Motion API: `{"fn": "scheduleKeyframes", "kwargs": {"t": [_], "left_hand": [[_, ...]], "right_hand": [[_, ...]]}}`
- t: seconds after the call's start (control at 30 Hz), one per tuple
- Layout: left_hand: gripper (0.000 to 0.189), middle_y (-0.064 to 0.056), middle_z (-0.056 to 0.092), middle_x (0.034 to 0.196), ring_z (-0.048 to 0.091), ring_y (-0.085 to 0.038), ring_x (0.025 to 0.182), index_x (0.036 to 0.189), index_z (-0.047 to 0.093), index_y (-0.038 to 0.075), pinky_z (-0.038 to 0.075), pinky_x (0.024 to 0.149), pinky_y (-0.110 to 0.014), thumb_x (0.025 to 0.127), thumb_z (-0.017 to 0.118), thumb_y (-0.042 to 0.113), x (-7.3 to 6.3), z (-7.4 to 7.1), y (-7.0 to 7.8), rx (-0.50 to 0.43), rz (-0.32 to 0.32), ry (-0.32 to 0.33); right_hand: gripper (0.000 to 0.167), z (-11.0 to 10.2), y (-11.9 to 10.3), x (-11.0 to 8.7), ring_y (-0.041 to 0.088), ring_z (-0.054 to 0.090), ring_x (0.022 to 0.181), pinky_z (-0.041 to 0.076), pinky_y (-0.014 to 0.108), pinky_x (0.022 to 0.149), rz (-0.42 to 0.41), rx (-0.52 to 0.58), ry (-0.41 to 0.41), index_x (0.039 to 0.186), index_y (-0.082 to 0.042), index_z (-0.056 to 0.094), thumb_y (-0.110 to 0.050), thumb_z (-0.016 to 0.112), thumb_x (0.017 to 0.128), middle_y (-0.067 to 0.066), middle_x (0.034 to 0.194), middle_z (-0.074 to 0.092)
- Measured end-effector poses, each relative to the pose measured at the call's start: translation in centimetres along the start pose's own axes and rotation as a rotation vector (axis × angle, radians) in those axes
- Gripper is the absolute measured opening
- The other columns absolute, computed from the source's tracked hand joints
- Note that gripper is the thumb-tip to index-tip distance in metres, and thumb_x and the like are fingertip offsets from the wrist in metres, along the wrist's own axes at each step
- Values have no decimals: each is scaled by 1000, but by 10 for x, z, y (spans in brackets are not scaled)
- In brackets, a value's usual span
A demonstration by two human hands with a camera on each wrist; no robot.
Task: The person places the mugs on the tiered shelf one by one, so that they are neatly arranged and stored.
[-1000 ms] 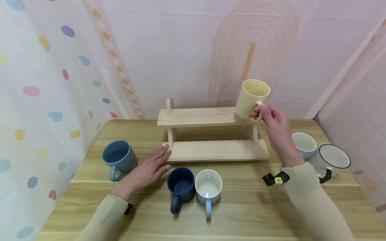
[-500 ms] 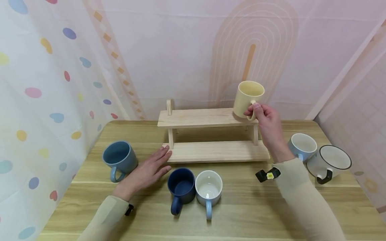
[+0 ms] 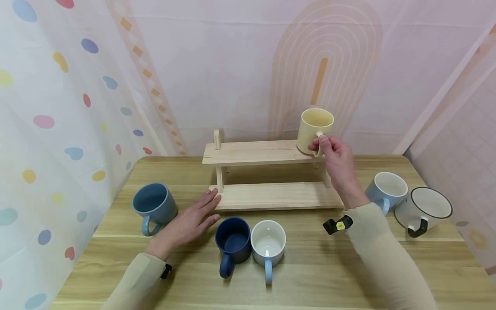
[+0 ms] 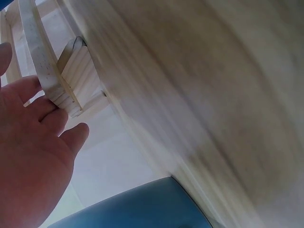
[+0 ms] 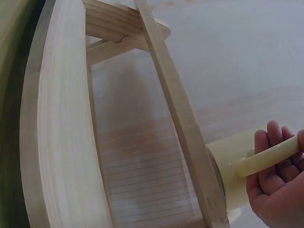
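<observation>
A pale yellow mug [image 3: 309, 129] stands upright at the right end of the upper board of a two-tier wooden shelf [image 3: 255, 152]. My right hand [image 3: 338, 160] pinches its handle between thumb and fingers; in the right wrist view the mug's base [image 5: 227, 175] meets the board's edge. With fingers extended, my left hand [image 3: 187, 224] rests at the left end of the lower board [image 3: 275, 196]. In the left wrist view its fingertips touch the board's end [image 4: 61, 95]. A blue-grey mug [image 3: 155, 206] stands just left of that hand.
In front of the shelf, a dark blue mug [image 3: 233, 241] and a white-and-light-blue mug [image 3: 268, 243] stand side by side. At the right are another light blue mug [image 3: 387, 189] and a white mug with black rim [image 3: 424, 211]. A patterned curtain [image 3: 248, 77] hangs behind.
My right hand has moved left and slightly down with the yellow mug, from above the shelf's right end onto the upper board. The left hand has stayed in place.
</observation>
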State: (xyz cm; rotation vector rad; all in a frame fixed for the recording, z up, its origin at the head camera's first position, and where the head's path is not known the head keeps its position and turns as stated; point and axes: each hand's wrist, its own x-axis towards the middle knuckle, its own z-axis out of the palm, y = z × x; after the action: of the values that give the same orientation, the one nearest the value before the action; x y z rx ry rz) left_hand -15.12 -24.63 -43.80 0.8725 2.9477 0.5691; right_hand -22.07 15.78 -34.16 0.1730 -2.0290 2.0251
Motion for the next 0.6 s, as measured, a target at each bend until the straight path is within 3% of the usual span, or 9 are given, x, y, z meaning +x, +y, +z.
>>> {"fn": "scheduleKeyframes", "kwargs": {"t": [0.6], "left_hand": [[60,-12,27,169,24,-36,155,159,40,7,32,119,-58,109,54,37,-1,-3,-1,-5,-4,-5]], "right_hand": [[46,6,2,1,14,59,110,43,34,108,22,-73,-4,115,15,64,-29,52,111,-10,90,70]]}}
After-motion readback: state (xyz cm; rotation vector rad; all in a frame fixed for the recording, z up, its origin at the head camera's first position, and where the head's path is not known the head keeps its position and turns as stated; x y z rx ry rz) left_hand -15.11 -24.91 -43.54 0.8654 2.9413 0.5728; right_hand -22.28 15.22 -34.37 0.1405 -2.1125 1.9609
